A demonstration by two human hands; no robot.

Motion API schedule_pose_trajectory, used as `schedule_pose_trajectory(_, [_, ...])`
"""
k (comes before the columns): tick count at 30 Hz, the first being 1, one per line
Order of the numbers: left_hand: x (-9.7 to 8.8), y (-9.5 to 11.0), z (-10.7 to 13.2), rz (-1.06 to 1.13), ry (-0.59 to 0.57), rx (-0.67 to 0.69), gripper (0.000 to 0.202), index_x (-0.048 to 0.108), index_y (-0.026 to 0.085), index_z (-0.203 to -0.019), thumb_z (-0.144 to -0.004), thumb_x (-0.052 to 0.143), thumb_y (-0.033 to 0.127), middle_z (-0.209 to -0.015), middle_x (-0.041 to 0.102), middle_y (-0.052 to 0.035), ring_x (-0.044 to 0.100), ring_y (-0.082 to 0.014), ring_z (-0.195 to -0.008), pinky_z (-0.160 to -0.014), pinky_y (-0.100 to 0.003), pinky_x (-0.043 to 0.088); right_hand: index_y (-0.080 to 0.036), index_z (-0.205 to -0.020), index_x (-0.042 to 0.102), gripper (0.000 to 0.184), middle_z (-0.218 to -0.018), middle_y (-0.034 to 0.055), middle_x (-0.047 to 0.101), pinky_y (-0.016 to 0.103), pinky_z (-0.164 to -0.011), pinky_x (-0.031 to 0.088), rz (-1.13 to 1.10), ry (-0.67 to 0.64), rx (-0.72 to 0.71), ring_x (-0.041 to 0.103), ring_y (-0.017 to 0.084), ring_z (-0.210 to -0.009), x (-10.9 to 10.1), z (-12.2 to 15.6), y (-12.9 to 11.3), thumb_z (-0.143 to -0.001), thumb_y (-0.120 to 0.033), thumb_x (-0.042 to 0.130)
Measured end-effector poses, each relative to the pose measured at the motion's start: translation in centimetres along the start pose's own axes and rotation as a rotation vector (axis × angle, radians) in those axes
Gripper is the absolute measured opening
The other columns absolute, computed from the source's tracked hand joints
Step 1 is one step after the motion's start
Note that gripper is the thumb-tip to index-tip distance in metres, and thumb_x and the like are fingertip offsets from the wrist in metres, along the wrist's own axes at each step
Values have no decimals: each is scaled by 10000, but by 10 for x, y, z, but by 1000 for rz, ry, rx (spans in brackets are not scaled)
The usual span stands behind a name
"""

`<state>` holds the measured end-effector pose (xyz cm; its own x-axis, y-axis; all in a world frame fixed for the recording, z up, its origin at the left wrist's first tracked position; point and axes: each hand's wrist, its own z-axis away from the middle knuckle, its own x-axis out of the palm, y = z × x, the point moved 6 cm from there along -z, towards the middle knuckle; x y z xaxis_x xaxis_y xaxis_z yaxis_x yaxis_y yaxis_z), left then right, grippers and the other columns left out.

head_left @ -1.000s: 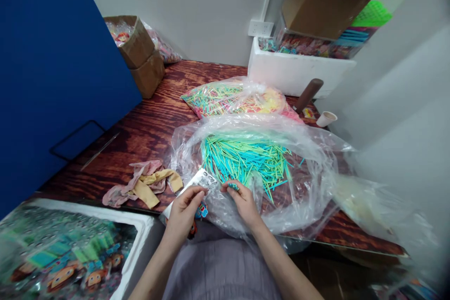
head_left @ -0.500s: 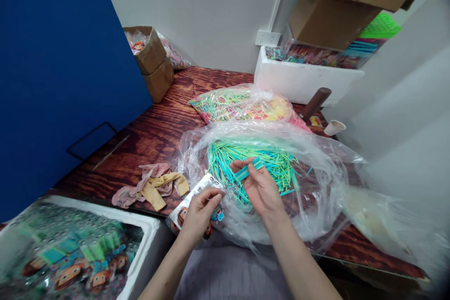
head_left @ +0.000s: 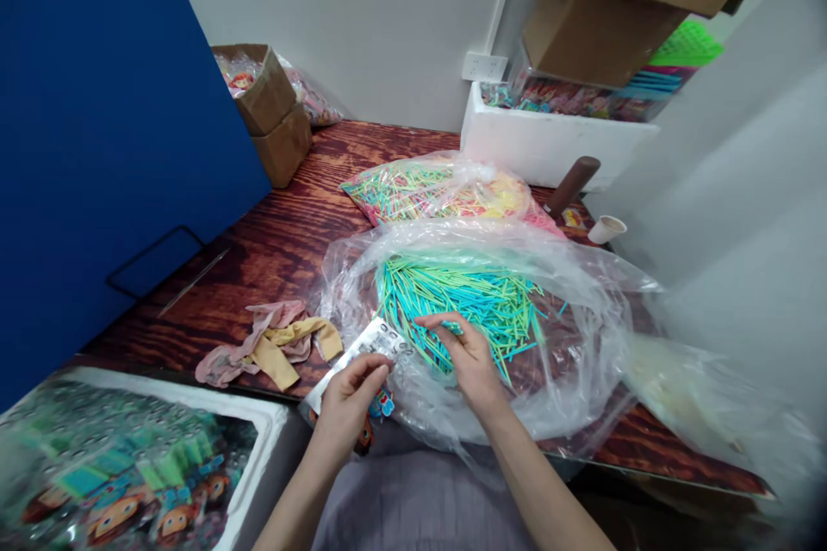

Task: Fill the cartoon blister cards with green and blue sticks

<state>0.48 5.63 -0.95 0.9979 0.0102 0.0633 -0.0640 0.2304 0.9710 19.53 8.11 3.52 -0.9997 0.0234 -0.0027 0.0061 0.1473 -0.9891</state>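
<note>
My left hand (head_left: 352, 396) is closed on a small printed plastic bag (head_left: 373, 340) with a cartoon figure on it; the palm hides part of the bag. To the right, my right hand (head_left: 470, 357) pinches a short bundle of green and blue sticks (head_left: 452, 327), seen nearly end-on and mostly covered by the fingers. Beneath and behind that hand, many loose green and blue sticks (head_left: 478, 288) lie in a large clear plastic bag (head_left: 568, 396) spread open on the table. The two hands are apart.
At lower left, a white foam box (head_left: 262, 413) holds several filled packets. Pink and yellow cloths (head_left: 284, 340) lie on the wooden table (head_left: 284, 232). Behind are a second bag of coloured sticks (head_left: 426, 185), a brown cylinder (head_left: 572, 185), a paper cup (head_left: 607, 230) and another foam box (head_left: 556, 142).
My right hand has turned, so the stick bundle now shows its end instead of its flat side, and has dropped slightly. My left hand with the printed bag has shifted a little left and down.
</note>
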Motion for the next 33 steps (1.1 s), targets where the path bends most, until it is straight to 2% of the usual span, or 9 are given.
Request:
schedule_pose_trajectory(8, [1, -9, 2, 11, -2, -9, 253, 765, 206, -803, -681, 765, 428, -810, 720, -54, 635, -207, -788, -716, -274, 481, -242, -982, 698, 185, -1065, 46, 740, 381, -990, 464, 5, -29, 23, 655, 228, -1073, 5, 8, 7, -951, -327, 537])
schedule_pose_trajectory(17, [6, -16, -2, -64, -70, 44, 229, 748, 196, -852, -762, 696, 401, -820, 701, -33, 621, -180, -787, -713, -253, 468, -236, -984, 710, 178, -1040, 40, 740, 350, -949, 472, 40, -45, 27, 662, 217, -1038, 9, 7, 7, -943, -289, 545])
schedule_pose_trajectory(23, [2, -15, 2, -65, -73, 8, 254, 734, 188, -879, -763, 691, 410, -851, 717, -39, 637, -189, -816, -725, -257, 476, -242, -990, 718, 177, -1035, 29, 746, 323, -938, 463, 47, -48, 28, 666, 202, -1029, 13, 7, 7, -945, -259, 548])
schedule_pose_trajectory(28, [2, -11, 3, -70, -67, 33, 236, 742, 196, -847, -746, 709, 407, -839, 718, -36, 643, -189, -822, -737, -257, 482, -243, -1016, 720, 194, -1037, 28, 747, 315, -929, 461, 34, -58, 22, 666, 195, -1028, 15, 8, 7, -951, -245, 537])
schedule_pose_trajectory(33, [5, -16, 3, -98, -89, 43, 254, 747, 191, -860, -760, 698, 420, -834, 713, -41, 631, -190, -809, -721, -263, 484, -236, -1017, 722, 195, -1030, 31, 747, 325, -924, 460, 23, -61, 22, 667, 201, -1020, 13, 11, 10, -949, -263, 541])
